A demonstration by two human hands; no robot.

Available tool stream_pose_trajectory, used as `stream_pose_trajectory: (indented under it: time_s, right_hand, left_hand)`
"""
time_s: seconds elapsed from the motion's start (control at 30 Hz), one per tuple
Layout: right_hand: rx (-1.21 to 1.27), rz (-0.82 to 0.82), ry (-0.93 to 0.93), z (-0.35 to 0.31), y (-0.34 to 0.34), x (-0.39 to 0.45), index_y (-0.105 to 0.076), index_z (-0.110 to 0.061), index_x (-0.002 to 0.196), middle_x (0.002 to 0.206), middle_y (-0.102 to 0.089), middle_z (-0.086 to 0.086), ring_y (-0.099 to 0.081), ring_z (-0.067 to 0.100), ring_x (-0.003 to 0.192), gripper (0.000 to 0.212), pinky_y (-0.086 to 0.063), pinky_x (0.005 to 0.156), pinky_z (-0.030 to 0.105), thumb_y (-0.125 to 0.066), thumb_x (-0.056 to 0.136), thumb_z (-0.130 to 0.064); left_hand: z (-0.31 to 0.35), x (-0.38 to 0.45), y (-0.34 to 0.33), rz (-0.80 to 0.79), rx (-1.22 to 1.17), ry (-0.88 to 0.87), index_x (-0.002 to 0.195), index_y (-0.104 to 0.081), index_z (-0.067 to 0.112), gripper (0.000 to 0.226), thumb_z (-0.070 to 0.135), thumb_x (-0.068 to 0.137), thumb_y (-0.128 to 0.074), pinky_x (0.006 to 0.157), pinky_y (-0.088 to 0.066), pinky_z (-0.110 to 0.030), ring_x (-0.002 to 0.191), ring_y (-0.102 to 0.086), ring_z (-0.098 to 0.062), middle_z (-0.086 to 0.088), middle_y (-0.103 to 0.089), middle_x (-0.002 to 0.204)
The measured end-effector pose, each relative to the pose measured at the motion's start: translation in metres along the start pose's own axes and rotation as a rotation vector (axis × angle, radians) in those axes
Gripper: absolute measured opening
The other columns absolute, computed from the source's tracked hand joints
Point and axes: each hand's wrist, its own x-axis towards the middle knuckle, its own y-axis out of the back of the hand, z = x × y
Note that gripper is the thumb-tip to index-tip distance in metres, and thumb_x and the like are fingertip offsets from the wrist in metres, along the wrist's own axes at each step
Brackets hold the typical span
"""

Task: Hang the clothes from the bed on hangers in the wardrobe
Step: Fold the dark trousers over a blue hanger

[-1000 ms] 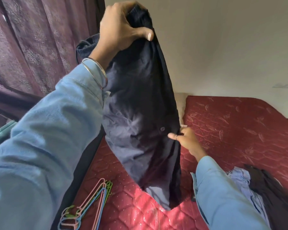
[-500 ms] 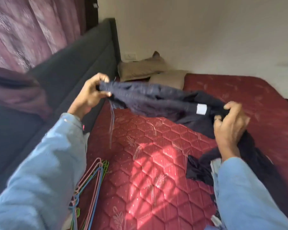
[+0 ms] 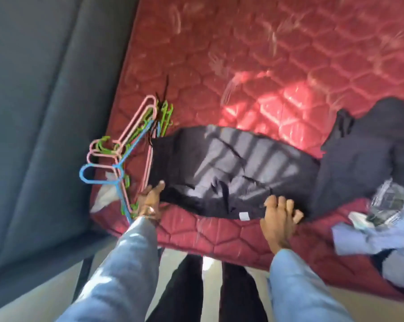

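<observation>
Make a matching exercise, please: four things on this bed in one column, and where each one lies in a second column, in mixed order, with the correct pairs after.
Column 1
1. dark garment
2. plastic hangers
3. left hand
4. pile of clothes

Column 2
A. heaped at the right side of the red mattress
B. at the garment's left end, beside the hangers
C. bundled at the mattress's left edge
D. spread flat between both hands, the right hand on its near edge

Pairs: 1-D, 2-C, 3-B, 4-A
</observation>
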Motion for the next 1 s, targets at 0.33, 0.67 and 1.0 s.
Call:
stream_pose_trajectory:
  time_s: [0.33, 0.67, 1.0]
  right_hand:
    - [-0.009, 0.101, -0.323, -0.008, -0.009, 0.003, -0.045, -0.011, 0.088, 0.089, -0.054, 0.016, -0.049, 0.034, 0.089, 0.032, -0.038, 0.074, 0.044, -0.066, 0.065, -0.005]
    - [0.321, -0.19, -0.127, -0.025, -0.055, 0.002, -0.057, -0.017, 0.108, 0.111, -0.051, 0.012, -0.045, 0.036, 0.11, 0.045, -0.04, 0.086, 0.049, -0.074, 0.069, -0.004]
    - [1.088, 0.54, -0.887, 0.042, -0.03, 0.022, -0.061, 0.004, 0.103, 0.083, -0.058, 0.014, -0.061, 0.014, 0.077, 0.028, -0.042, 0.071, 0.015, -0.071, 0.081, -0.009]
  left_hand:
    - [0.051, -0.04, -0.03, -0.385, -0.574, -0.096, 0.067, -0.071, 0.005, 0.011, 0.002, 0.069, -0.061, 0.069, -0.057, -0.026, 0.071, -0.068, -0.022, -0.009, -0.07, 0.073]
    - [0.017, 0.03, 0.002, 0.265, 0.139, -0.416, 0.119, -0.058, 0.005, 0.079, 0.035, 0.051, -0.083, 0.102, -0.045, -0.049, 0.109, -0.061, -0.03, -0.016, -0.061, 0.122]
    - [0.004, -0.031, -0.109, 0.002, 1.135, -1.148, 0.105, -0.066, 0.014, 0.039, 0.021, 0.068, -0.056, 0.085, -0.047, -0.048, 0.104, -0.052, -0.038, -0.013, -0.056, 0.115]
